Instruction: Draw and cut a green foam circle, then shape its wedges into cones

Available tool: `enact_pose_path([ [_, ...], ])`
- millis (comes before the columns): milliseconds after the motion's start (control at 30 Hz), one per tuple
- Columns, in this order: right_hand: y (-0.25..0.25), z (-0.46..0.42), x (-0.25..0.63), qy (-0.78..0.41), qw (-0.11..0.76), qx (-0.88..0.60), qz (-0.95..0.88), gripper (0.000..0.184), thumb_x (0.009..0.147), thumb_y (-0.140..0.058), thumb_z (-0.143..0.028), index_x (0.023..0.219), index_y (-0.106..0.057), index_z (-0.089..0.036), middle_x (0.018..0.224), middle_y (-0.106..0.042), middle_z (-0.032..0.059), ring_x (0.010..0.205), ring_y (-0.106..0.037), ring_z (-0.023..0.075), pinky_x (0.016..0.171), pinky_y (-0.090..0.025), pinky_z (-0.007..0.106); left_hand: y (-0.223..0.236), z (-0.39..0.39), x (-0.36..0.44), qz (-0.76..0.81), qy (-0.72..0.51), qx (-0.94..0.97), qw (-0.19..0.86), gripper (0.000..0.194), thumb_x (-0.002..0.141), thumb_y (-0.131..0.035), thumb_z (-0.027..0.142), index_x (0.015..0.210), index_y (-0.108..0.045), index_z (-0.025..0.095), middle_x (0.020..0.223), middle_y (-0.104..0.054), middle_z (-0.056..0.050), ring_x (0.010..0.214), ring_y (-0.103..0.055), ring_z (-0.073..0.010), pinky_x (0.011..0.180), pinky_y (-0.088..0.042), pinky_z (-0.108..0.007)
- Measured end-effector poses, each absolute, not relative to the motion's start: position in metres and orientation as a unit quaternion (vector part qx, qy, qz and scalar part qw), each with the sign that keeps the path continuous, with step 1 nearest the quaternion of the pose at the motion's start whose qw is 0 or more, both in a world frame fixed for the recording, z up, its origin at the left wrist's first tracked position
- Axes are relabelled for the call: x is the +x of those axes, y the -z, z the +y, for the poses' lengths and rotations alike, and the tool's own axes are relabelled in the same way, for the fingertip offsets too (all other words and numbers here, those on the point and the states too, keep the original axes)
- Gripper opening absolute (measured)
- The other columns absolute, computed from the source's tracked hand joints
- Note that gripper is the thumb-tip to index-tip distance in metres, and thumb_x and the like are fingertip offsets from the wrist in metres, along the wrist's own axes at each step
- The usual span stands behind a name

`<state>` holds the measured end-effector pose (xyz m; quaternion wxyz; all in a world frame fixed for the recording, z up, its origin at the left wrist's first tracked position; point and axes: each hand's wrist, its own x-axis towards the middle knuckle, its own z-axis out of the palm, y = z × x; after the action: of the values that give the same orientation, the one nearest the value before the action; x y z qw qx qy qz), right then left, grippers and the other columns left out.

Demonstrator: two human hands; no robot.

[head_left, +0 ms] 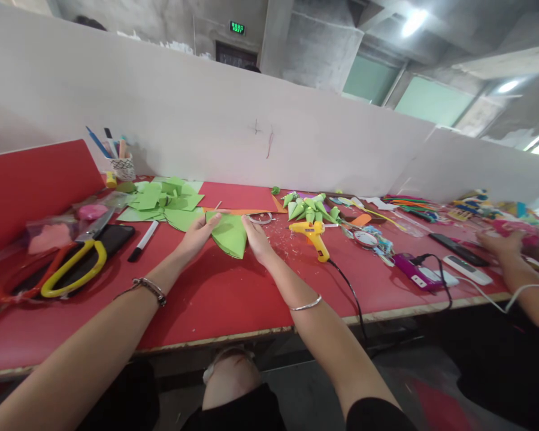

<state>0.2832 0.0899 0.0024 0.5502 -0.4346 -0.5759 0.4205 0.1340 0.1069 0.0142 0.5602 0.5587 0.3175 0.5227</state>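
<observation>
Between my two hands is a piece of green paper, curled round with its pointed end toward me, just above the red tabletop. My left hand pinches its left edge, thumb on top. On the opposite edge my right hand grips the paper, though its fingertips are partly hidden behind it. Left of my hands lies a heap of cut green paper pieces. To the right, a yellow hot glue gun rests on the table, with a cluster of small green paper cones behind it.
Large scissors lie over a dark phone at left, beside a marker. A pen cup stands by the white partition. Rightward are a purple power strip, cables and another person's hand with pink material.
</observation>
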Motion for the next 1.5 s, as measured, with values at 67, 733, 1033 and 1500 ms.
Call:
enact_pose_path([
  [67, -0.002, 0.090, 0.284, -0.412, 0.548, -0.442, -0.578, 0.050, 0.078, -0.039, -0.058, 0.090, -0.066, -0.017, 0.086, -0.067, 0.0073, 0.092, -0.059, 0.0208, 0.081, -0.044, 0.034, -0.015, 0.106, 0.134, 0.325, -0.526, 0.549, 0.562, 0.042, 0.070, -0.061, 0.042, 0.102, -0.061, 0.014, 0.089, -0.067, -0.006, 0.082, -0.062, -0.0177, 0.075, -0.048, -0.027],
  [733, -0.007, 0.089, 0.285, -0.346, 0.518, -0.478, -0.619, 0.048, 0.083, -0.030, -0.052, 0.076, -0.060, -0.015, 0.070, -0.060, 0.0052, 0.088, -0.055, 0.0206, 0.079, -0.041, 0.031, -0.004, 0.110, 0.134, 0.407, -0.422, 0.648, 0.486, 0.036, 0.067, -0.059, 0.051, 0.071, -0.061, 0.016, 0.058, -0.062, -0.001, 0.053, -0.057, -0.0139, 0.049, -0.046, -0.024],
  [1033, -0.011, 0.084, 0.285, -0.339, 0.461, -0.489, -0.658, 0.044, 0.085, -0.029, -0.050, 0.061, -0.048, -0.018, 0.060, -0.052, 0.0029, 0.063, -0.051, 0.0159, 0.064, -0.041, 0.028, -0.006, 0.112, 0.132, 0.407, -0.413, 0.672, 0.460, 0.037, 0.075, -0.049, 0.048, 0.054, -0.047, 0.017, 0.037, -0.044, 0.004, 0.030, -0.040, -0.0073, 0.032, -0.032, -0.020],
  [1500, -0.004, 0.088, 0.282, -0.429, 0.432, -0.435, -0.664, 0.053, 0.081, -0.028, -0.060, 0.057, -0.049, -0.017, 0.048, -0.048, 0.0000, 0.045, -0.045, 0.0110, 0.049, -0.037, 0.024, -0.012, 0.102, 0.136, 0.391, -0.363, 0.700, 0.475, 0.037, 0.077, -0.047, 0.047, 0.059, -0.052, 0.016, 0.043, -0.051, 0.002, 0.032, -0.044, -0.0075, 0.034, -0.037, -0.019],
])
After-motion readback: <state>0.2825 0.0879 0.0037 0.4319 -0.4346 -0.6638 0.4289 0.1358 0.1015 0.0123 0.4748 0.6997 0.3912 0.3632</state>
